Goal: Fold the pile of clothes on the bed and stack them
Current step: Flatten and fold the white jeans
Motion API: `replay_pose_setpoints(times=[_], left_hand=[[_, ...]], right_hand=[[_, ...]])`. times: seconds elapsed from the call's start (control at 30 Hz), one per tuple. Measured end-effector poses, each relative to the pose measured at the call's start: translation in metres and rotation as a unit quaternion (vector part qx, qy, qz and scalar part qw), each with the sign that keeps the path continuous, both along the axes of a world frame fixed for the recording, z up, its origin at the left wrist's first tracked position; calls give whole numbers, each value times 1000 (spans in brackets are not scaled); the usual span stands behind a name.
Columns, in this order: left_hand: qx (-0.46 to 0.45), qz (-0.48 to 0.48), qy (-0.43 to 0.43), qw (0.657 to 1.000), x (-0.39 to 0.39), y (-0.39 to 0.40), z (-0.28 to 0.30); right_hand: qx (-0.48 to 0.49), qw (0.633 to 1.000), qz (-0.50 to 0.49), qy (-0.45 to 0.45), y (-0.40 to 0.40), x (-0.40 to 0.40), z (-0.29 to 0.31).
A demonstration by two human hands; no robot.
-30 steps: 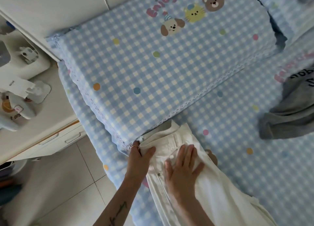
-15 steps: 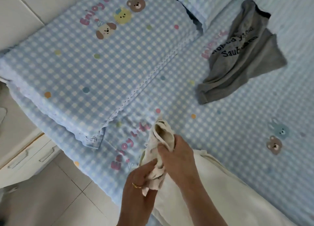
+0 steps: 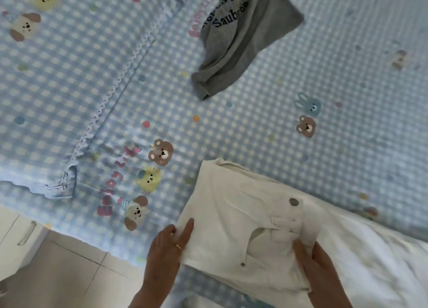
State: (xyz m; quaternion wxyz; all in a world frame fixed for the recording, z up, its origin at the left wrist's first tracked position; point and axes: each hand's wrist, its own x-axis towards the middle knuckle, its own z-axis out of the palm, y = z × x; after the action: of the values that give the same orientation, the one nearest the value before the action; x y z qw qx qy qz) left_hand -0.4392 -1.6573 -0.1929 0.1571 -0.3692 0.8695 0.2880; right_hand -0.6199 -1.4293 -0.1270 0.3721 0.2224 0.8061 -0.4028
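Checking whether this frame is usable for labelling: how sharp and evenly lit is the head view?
Head view: soft daylight, no hard shadows; motion blur smears the checked bedsheet and grey shirt lettering; white trousers near the right hand look nearly overexposed; wide-angle tilt skews the bed edge by the left hand.

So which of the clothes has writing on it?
The grey shirt, lying crumpled farther up the bed, has dark writing on it. The white trousers under both hands are plain, with just a metal button.

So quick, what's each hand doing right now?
Left hand: pinching the white trousers' edge.
Right hand: gripping the trousers' waistband.
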Motion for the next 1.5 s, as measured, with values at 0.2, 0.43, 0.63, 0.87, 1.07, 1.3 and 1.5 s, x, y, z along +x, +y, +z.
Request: replay_pose_setpoints(times=[0.2,0.43,0.63,0.87,1.07,1.3,1.5], left_hand=[[-135,-236,-91,958,-8,6,-15],[-133,-405,-111,898,-14,-5,-8],[-54,-445,-148,882,-58,-10,11],[-49,-486,-232,841,-83,20,16],[-28,-319,-65,945,-126,29,14],[-89,-311,-69,944,-137,58,-50],[-118,-332,-101,931,-138,60,-102]], right_hand=[[-19,998,-53,-35,16,18,-75],[79,981,-56,170,35,35,-81],[82,970,-81,215,35,43,-87],[101,972,-47,206,64,46,-104],[125,965,-62,221,83,50,-108],[250,896,181,320,49,49,-119],[256,893,259,266,52,39,-162]])
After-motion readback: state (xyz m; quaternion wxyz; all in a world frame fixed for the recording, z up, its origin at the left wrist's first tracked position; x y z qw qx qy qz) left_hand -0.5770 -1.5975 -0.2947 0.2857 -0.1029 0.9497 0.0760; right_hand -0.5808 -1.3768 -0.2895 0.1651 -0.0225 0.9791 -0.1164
